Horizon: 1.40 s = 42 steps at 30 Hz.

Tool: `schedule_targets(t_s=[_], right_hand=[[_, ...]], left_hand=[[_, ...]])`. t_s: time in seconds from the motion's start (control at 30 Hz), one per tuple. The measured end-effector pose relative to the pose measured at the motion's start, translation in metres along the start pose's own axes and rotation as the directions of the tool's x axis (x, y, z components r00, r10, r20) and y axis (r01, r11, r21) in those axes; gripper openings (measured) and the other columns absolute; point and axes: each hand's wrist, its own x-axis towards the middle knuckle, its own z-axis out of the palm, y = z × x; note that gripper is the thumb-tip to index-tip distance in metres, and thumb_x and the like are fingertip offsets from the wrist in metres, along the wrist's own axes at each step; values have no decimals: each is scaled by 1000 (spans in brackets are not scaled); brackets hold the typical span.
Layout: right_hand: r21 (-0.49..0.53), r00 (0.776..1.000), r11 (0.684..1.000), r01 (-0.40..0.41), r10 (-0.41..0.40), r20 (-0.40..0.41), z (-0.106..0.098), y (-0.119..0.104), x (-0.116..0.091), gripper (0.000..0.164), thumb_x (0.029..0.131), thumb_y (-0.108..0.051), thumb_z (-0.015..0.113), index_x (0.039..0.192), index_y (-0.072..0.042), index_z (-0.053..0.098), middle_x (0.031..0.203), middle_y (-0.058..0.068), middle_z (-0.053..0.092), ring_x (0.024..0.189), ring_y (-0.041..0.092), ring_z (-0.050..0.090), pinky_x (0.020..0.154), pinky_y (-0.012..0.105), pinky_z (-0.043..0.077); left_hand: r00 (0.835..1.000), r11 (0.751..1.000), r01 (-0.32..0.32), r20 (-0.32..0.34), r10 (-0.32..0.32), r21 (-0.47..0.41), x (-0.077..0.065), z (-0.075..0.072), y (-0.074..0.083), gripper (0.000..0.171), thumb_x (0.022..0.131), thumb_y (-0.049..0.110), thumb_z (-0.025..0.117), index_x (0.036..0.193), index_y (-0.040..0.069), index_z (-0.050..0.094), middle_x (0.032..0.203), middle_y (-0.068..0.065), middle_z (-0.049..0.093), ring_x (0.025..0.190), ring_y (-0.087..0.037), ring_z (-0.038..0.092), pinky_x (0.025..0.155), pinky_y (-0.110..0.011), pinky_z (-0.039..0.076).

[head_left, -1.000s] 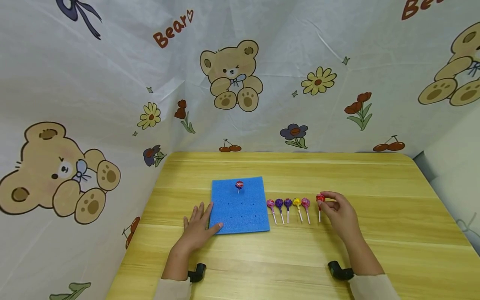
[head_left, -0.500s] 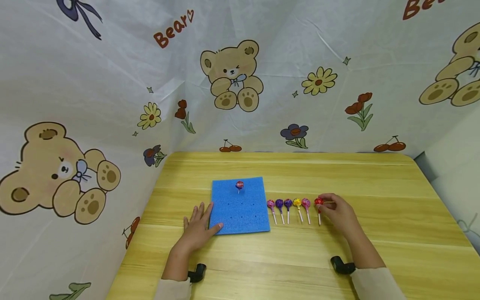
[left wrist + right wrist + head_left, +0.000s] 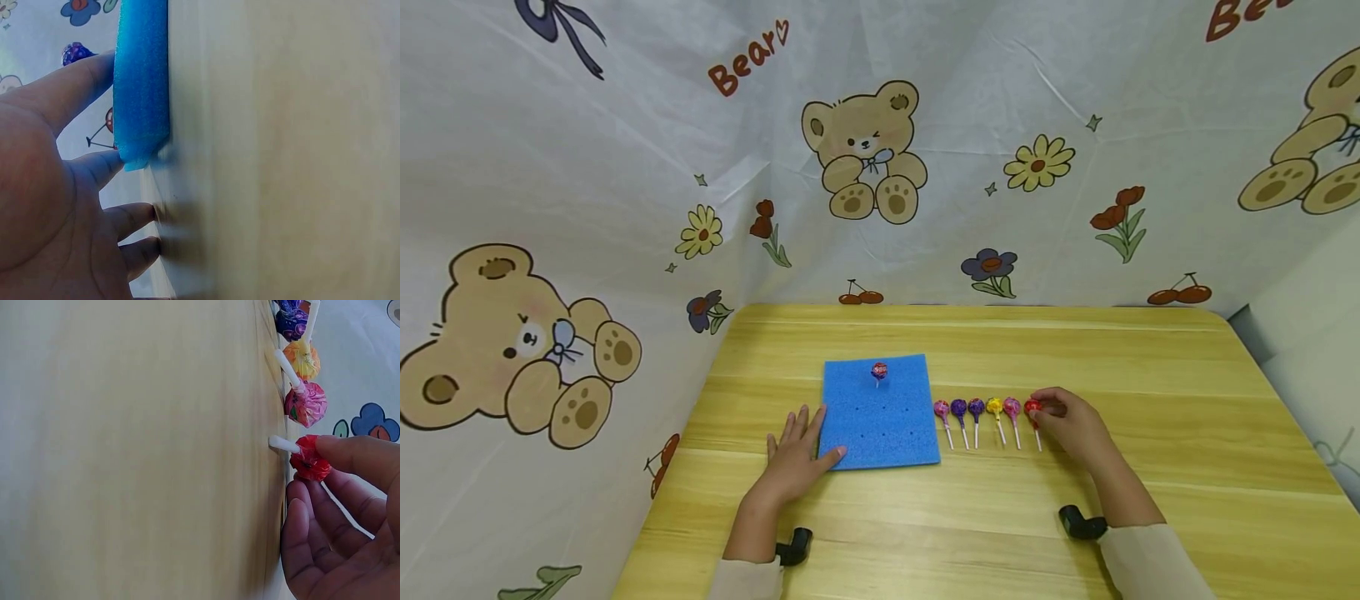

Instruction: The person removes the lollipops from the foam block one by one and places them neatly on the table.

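Observation:
My right hand (image 3: pixel 1075 423) pinches the wrapped head of a red lollipop (image 3: pixel 310 459) between thumb and fingers, its white stick pointing toward me. Just left of it lies a row of lollipops: a pink one (image 3: pixel 1012 407), a yellow one (image 3: pixel 994 406), two purple ones and another pink one (image 3: pixel 942 408). My left hand (image 3: pixel 797 458) rests spread at the left edge of a blue foam sheet (image 3: pixel 880 442), thumb on its near corner. One lollipop (image 3: pixel 879 370) stands upright in the foam near its far edge. Small dark holes dot the foam's surface.
The light wooden table (image 3: pixel 1150 375) carries everything. A white cloth (image 3: pixel 970 100) printed with bears and flowers hangs behind and to the left. Black wrist cameras stick out from both wrists, the right camera (image 3: pixel 1081 522) low over the table.
My right hand has shifted slightly left, bringing the red lollipop closer to the pink one at the row's right end. The left hand and the foam have stayed put.

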Motion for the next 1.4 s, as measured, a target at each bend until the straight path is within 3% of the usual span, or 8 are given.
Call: schedule_targets(t_s=[0.2, 0.6, 0.83, 1.03, 1.27, 1.33, 1.4], right_hand=[[-2, 1000, 1000, -20, 20, 14, 0, -2, 2, 30, 100, -18, 64, 126, -3, 62, 112, 17, 69, 101, 27, 65, 75, 30, 49], [32, 999, 999, -29, 27, 42, -1, -2, -2, 42, 98, -15, 65, 135, 3, 55, 123, 22, 64, 108, 31, 64, 85, 36, 54], [52, 999, 998, -20, 18, 42, -1, 0, -3, 45, 98, -16, 65, 137, 4, 53, 127, 24, 62, 112, 33, 63, 87, 34, 55], [71, 999, 997, -7, 4, 33, -1, 0, -6, 49, 99, -18, 65, 139, 6, 51, 129, 27, 60, 115, 37, 61, 91, 38, 55], [149, 998, 987, -63, 65, -10, 2, -4, -14, 57, 102, -28, 60, 147, 3, 43, 141, 28, 52, 129, 41, 52, 106, 53, 47], [170, 997, 984, -55, 64, -45, 2, -6, -16, 57, 103, -30, 59, 148, 2, 43, 144, 26, 50, 132, 41, 50, 107, 48, 48], [198, 994, 980, -37, 55, -90, 2, -7, -18, 56, 103, -29, 59, 147, 1, 44, 146, 25, 51, 133, 39, 50, 105, 32, 49]], left_hand=[[1000, 1000, -1, -1, 1, -4, -1, -1, 0, 85, 97, 55, 60, 164, 25, 17, 171, -17, 6, 158, -43, -2, 116, -76, -7], [1000, 1000, 4, 3, -4, -3, 0, -1, 0, 86, 97, 55, 60, 164, 26, 15, 171, -16, 5, 158, -42, -3, 116, -76, -8], [1000, 1000, 6, 5, -6, 0, 1, -1, 0, 86, 97, 55, 59, 164, 26, 14, 172, -15, 4, 158, -40, -4, 117, -75, -9], [1000, 1000, 3, -2, -3, -7, -1, 0, 1, 85, 97, 55, 60, 164, 25, 17, 171, -17, 6, 158, -42, -2, 116, -76, -8], [1000, 1000, 1, -2, -1, -2, 0, 1, 0, 85, 97, 57, 59, 164, 25, 17, 171, -16, 7, 158, -42, -2, 116, -76, -7], [1000, 1000, 0, -3, 0, -4, 0, 0, 0, 85, 96, 57, 59, 164, 25, 17, 171, -16, 6, 158, -42, -3, 116, -76, -7], [1000, 1000, 1, -2, -1, -4, 0, 0, 0, 86, 97, 57, 60, 164, 26, 17, 171, -16, 6, 158, -42, -3, 117, -76, -7]])
